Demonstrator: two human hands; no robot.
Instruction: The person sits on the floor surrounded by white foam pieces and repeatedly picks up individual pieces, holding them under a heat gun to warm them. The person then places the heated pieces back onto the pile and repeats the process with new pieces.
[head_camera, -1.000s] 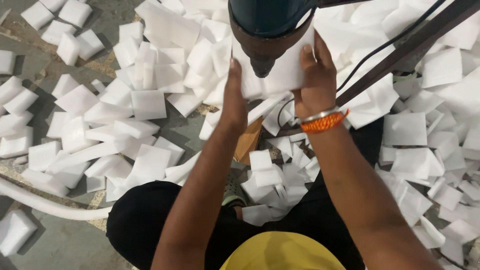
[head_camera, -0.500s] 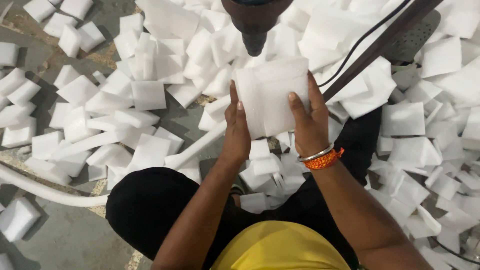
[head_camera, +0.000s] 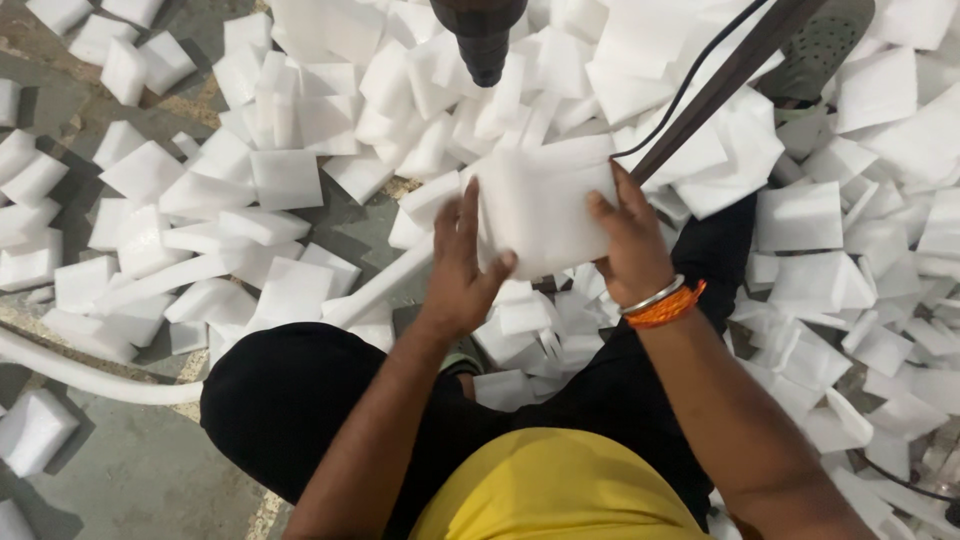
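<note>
I hold a white foam block (head_camera: 545, 205) in both hands in front of my lap. My left hand (head_camera: 462, 262) grips its left edge, thumb lying across the face. My right hand (head_camera: 632, 245) grips its right edge; that wrist wears a silver bangle and an orange thread band (head_camera: 664, 303). Above the block, at the top of the view, a dark drill-like tool head (head_camera: 482, 35) points down, well apart from the foam.
Several white foam blocks (head_camera: 285, 178) litter the concrete floor all around. A dark slanted bar with a black cable (head_camera: 725, 75) runs from upper right toward my right hand. A white hose (head_camera: 80, 372) curves at left. My black-trousered legs (head_camera: 290, 395) are folded below.
Both hands have lowered the foam block away from the tool head and toward my lap. The tool now sits higher in view.
</note>
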